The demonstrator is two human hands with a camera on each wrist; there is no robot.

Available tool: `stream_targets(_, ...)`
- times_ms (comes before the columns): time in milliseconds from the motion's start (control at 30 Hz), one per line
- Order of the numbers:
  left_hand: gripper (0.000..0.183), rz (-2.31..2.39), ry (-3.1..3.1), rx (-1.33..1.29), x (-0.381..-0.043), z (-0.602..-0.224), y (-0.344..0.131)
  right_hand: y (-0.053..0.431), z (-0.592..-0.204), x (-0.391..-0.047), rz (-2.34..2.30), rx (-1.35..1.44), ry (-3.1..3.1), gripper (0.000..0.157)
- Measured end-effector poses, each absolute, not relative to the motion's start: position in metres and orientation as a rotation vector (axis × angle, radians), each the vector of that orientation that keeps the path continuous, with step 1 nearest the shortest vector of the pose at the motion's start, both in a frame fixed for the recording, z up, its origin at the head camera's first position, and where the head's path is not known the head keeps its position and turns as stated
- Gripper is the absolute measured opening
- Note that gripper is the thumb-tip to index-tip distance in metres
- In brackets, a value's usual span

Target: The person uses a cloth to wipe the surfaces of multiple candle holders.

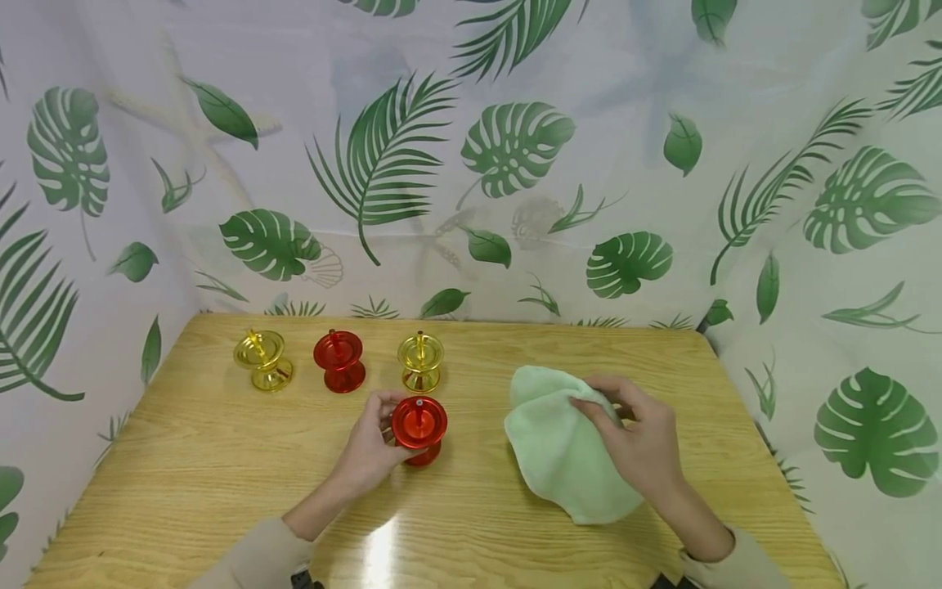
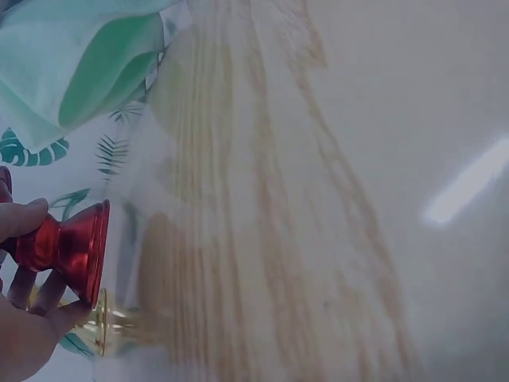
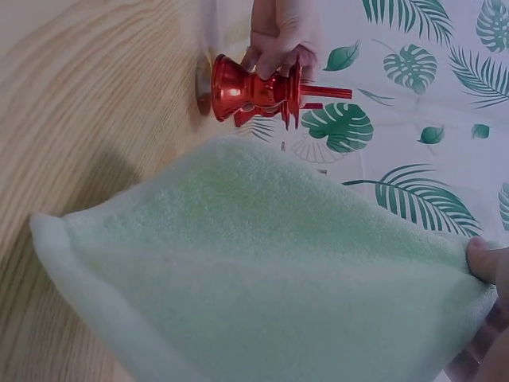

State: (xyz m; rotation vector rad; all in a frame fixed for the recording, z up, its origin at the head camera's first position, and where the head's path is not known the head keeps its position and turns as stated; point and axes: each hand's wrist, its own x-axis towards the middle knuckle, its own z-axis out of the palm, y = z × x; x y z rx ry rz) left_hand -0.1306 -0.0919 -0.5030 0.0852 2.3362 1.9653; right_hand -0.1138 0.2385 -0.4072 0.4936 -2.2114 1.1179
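Fingers and thumb of my left hand (image 1: 370,448) grip a shiny red candle holder (image 1: 419,423) around its waist. It stands upright, spike on top, its base close over the table in the right wrist view. To the right, my right hand (image 1: 642,433) pinches a pale green cloth (image 1: 562,446) by its upper edge, and the rest hangs down in loose folds. The cloth (image 3: 262,270) fills much of the right wrist view, with the gripped candle holder (image 3: 254,89) beyond it.
Behind the left hand, a gold candle holder (image 1: 269,360), a second red candle holder (image 1: 340,361) and another gold candle holder (image 1: 421,361) stand in a row on the wooden table (image 1: 221,458). A leaf-printed curtain (image 1: 412,180) borders its back and sides.
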Motion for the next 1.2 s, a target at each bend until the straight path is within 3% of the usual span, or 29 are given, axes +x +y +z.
stream_targets(900,0.072,1.824,2.427,0.286,-0.136,-0.525,-0.110,0.243,-0.412,-0.110,1.141,0.476,-2.234,0.027)
stream_targets(1200,0.065,1.865,2.522,0.282,-0.160,-0.531,-0.130,0.242,-0.413,-0.111,1.149,0.460,-2.213,0.026)
